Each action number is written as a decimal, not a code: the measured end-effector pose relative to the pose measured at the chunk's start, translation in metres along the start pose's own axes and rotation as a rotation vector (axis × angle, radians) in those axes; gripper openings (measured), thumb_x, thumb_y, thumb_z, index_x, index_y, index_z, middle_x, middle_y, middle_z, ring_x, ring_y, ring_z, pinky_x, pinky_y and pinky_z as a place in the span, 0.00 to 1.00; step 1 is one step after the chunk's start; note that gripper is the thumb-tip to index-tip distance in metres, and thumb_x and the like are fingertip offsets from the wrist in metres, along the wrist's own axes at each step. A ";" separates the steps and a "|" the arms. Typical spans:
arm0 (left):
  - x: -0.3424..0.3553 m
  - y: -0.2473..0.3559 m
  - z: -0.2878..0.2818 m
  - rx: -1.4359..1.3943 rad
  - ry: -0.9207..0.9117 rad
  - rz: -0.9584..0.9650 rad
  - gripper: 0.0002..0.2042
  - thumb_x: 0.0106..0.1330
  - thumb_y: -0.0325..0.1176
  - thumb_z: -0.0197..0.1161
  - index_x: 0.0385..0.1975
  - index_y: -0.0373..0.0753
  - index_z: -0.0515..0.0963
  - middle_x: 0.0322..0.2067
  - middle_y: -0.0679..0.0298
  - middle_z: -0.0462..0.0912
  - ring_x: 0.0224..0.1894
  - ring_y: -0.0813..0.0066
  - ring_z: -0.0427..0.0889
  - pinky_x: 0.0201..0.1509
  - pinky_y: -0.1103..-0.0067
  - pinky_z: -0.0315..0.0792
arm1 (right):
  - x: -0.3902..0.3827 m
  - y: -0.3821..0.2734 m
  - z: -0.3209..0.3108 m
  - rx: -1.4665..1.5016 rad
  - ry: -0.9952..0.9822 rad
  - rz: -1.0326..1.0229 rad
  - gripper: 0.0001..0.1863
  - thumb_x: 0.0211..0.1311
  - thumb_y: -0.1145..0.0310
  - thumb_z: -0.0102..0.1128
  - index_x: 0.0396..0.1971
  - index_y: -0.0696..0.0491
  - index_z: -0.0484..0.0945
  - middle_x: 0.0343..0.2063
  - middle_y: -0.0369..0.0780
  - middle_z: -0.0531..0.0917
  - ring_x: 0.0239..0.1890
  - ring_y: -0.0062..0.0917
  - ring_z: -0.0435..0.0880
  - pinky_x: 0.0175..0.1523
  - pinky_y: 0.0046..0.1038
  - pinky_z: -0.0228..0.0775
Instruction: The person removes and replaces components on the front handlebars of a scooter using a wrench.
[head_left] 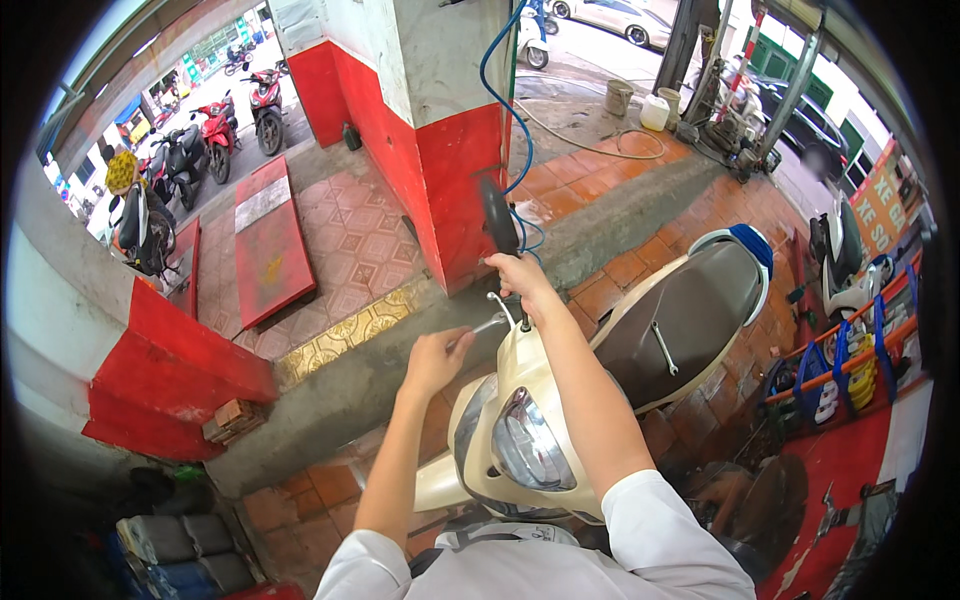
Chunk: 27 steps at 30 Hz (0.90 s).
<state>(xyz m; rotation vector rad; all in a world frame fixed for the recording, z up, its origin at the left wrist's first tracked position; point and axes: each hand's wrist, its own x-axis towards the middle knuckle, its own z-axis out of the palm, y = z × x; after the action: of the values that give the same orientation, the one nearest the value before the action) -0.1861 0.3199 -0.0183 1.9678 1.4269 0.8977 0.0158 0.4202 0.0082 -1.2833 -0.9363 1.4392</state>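
Note:
A cream scooter [505, 360] stands in front of me, its headlight [535, 440] toward my body. My left hand [437, 360] is closed around a silver wrench [489, 323], whose end reaches the handlebar beside the brake lever [500, 306]. Just above, my right hand [522, 282] is wrapped round the lower part of a black rear-view mirror [498, 215]; its stem is mostly hidden by the fingers. Another wrench [664, 348] lies on the scooter's brown seat [690, 310].
A red and white pillar [460, 190] rises beyond the mirror, with a blue hose [487, 75] hanging along it. A concrete ledge [330, 420] runs past the scooter. At right stands an orange-edged rack [845, 360] with blue straps. Red ramps [270, 245] and parked motorbikes [215, 140] are farther left.

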 end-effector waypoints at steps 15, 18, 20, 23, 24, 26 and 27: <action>0.055 -0.002 -0.005 0.119 -0.303 0.148 0.12 0.59 0.42 0.64 0.37 0.45 0.87 0.27 0.55 0.85 0.30 0.54 0.83 0.37 0.67 0.76 | -0.007 -0.009 -0.007 0.115 -0.080 0.040 0.16 0.57 0.66 0.62 0.15 0.43 0.65 0.09 0.25 0.62 0.11 0.14 0.59 0.22 0.26 0.60; 0.066 -0.007 -0.005 0.115 -0.326 0.167 0.12 0.57 0.42 0.65 0.35 0.43 0.87 0.26 0.54 0.85 0.29 0.55 0.83 0.36 0.67 0.75 | -0.007 -0.009 -0.006 0.112 -0.095 0.030 0.17 0.58 0.66 0.62 0.14 0.43 0.65 0.09 0.25 0.62 0.11 0.14 0.59 0.23 0.26 0.61; 0.074 -0.007 -0.003 0.100 -0.333 0.168 0.12 0.56 0.42 0.65 0.33 0.42 0.87 0.25 0.54 0.85 0.28 0.55 0.82 0.35 0.66 0.75 | -0.005 -0.007 -0.008 0.121 -0.099 0.029 0.17 0.58 0.66 0.62 0.14 0.42 0.65 0.09 0.25 0.62 0.11 0.14 0.59 0.23 0.26 0.61; 0.091 -0.018 0.002 0.113 -0.327 0.296 0.12 0.53 0.41 0.66 0.29 0.40 0.87 0.24 0.54 0.84 0.27 0.54 0.83 0.36 0.66 0.75 | -0.003 -0.006 -0.008 0.120 -0.105 0.024 0.17 0.58 0.66 0.62 0.14 0.42 0.65 0.09 0.25 0.62 0.11 0.14 0.59 0.24 0.26 0.61; 0.095 -0.017 0.002 0.135 -0.338 0.309 0.12 0.52 0.41 0.66 0.27 0.40 0.87 0.24 0.54 0.84 0.27 0.55 0.83 0.35 0.66 0.75 | -0.004 -0.006 -0.008 0.116 -0.101 0.024 0.17 0.58 0.66 0.62 0.14 0.42 0.65 0.10 0.25 0.62 0.11 0.14 0.59 0.24 0.26 0.61; 0.103 -0.013 0.002 0.180 -0.360 0.337 0.12 0.50 0.42 0.67 0.25 0.39 0.86 0.22 0.54 0.84 0.27 0.55 0.83 0.35 0.67 0.75 | -0.006 -0.008 -0.008 0.108 -0.092 0.023 0.16 0.58 0.65 0.62 0.15 0.42 0.65 0.10 0.25 0.62 0.11 0.14 0.59 0.24 0.26 0.61; 0.106 -0.017 0.004 0.145 -0.329 0.384 0.12 0.50 0.42 0.67 0.23 0.39 0.86 0.20 0.54 0.82 0.25 0.56 0.82 0.33 0.67 0.73 | -0.007 -0.007 -0.007 0.109 -0.092 0.029 0.16 0.59 0.66 0.62 0.16 0.42 0.65 0.10 0.24 0.62 0.11 0.13 0.58 0.24 0.24 0.59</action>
<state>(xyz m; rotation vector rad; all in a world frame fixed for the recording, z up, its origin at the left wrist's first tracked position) -0.1703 0.4256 -0.0125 2.4172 0.9695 0.5955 0.0233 0.4148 0.0158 -1.1629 -0.8902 1.5615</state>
